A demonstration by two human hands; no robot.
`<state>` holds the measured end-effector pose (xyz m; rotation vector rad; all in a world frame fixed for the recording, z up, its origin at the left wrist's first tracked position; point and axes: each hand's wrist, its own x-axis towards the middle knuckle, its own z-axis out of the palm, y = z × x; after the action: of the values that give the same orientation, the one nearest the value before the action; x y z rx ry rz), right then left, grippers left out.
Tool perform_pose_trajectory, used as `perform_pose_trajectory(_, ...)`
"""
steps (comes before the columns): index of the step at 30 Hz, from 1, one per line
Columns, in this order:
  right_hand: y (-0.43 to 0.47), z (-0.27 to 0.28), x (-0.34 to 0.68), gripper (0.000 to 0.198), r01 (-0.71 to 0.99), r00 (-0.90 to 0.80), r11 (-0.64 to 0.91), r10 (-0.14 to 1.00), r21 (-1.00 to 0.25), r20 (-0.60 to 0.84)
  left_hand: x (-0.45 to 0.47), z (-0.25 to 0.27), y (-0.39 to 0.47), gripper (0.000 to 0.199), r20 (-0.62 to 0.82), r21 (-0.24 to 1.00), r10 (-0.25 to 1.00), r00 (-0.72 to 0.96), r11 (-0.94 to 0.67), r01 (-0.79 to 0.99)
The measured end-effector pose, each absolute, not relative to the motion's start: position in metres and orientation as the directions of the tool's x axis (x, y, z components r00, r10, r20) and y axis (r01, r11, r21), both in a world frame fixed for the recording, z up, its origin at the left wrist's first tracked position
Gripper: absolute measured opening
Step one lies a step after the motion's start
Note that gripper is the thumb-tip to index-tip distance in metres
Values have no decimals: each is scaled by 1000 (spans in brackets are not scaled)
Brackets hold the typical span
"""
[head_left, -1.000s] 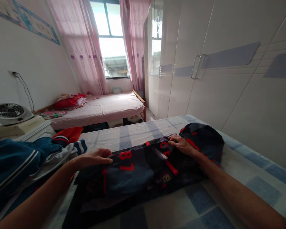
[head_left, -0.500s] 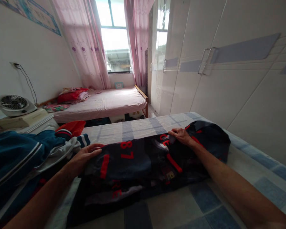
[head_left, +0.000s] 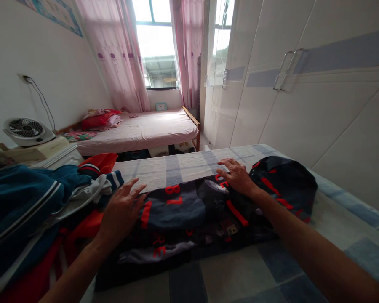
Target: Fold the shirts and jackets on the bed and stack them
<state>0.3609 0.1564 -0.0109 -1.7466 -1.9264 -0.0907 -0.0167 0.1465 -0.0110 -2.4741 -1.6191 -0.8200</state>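
A dark jacket (head_left: 177, 212) with red lettering and red stripes lies folded lengthwise across the checked bedsheet (head_left: 233, 273). Its hood or bunched end (head_left: 290, 181) spreads out at the right. Over the jacket's left end is my left hand (head_left: 123, 206), fingers spread and holding nothing. My right hand (head_left: 235, 174) hovers at the far edge, right of the middle, with its fingers apart. Whether either hand touches the cloth is hard to tell.
A heap of clothes, with a teal jacket (head_left: 22, 206) on top, lies at the left. Behind it a fan (head_left: 28, 130) stands on boxes. A second bed (head_left: 145, 128) is below the window. Tall white wardrobes (head_left: 328, 122) line the right side.
Both hands have let go of the jacket's far edge, and their fingers have opened. The jacket stays folded on the bed. The camera view has shifted slightly.
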Motion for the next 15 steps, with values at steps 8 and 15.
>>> perform_pose_trajectory(8,162,-74,351,60,982,-59,78,992,-169,114,0,-63,114,59,157,21,946,285,-291,956)
perform_pose_trajectory(15,162,-58,372,59,981,-28,71,973,-181,230,-3,-64,117,60,141,-23,952,272,-272,962)
